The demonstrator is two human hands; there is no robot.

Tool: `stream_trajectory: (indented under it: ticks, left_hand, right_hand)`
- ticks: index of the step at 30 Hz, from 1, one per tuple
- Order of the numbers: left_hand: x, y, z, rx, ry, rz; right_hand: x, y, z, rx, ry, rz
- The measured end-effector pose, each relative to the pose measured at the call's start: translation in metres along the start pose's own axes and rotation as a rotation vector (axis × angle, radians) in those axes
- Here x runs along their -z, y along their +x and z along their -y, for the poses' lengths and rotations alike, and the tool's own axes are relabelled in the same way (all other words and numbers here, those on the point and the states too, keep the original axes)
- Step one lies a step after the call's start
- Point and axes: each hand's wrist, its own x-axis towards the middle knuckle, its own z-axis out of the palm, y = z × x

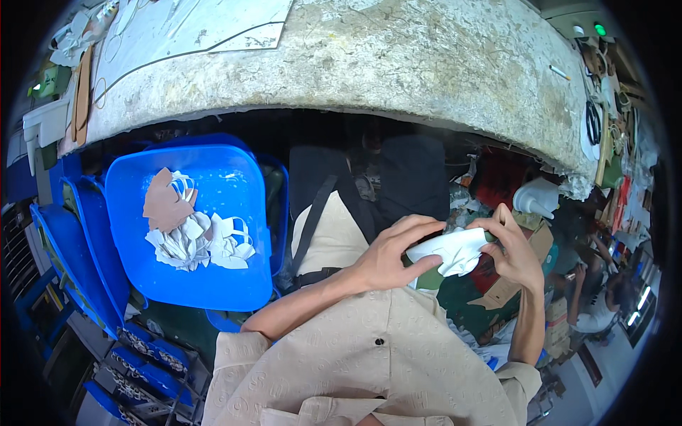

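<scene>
Both hands are in front of my body, right of the middle, with a creased white shoe-upper-like piece (455, 248) between them. My left hand (394, 252) is closed on its left side, with the thumb below and the fingers along the top. My right hand (513, 250) pinches its right end between thumb and fingers. Something green (428, 278) shows under the white piece; I cannot tell whether it is held too. At the left, a blue plastic tub (241, 184) holds several similar white cut pieces (186, 241) and brown pieces (168, 202).
A worn, stained pale workbench (398, 64) curves across the far side, with a white sheet (249, 35) on its left. More blue tubs (78, 241) stand at the left. A cardboard box (501, 291) and a white plastic container (536, 197) lie beyond my right hand. A person (597, 309) is at the far right.
</scene>
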Motion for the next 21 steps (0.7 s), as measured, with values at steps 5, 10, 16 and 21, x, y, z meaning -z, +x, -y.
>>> stream_trajectory:
  ticks: [5, 10, 16, 21]
  left_hand:
    - [-0.015, 0.013, -0.011, 0.016, -0.016, 0.004]
    - [-0.019, 0.013, -0.011, -0.013, 0.018, -0.021]
    - [-0.021, 0.018, -0.018, -0.021, 0.153, 0.072]
    - [-0.021, 0.035, -0.014, -0.095, 0.258, 0.097]
  right_hand:
    - [-0.001, 0.002, 0.004, 0.018, -0.027, -0.007]
    - [-0.002, 0.0, 0.007, 0.03, -0.048, 0.013]
    - [-0.002, -0.004, -0.001, 0.035, -0.082, 0.042]
    - [0.006, -0.004, 0.009, 0.02, -0.083, 0.093]
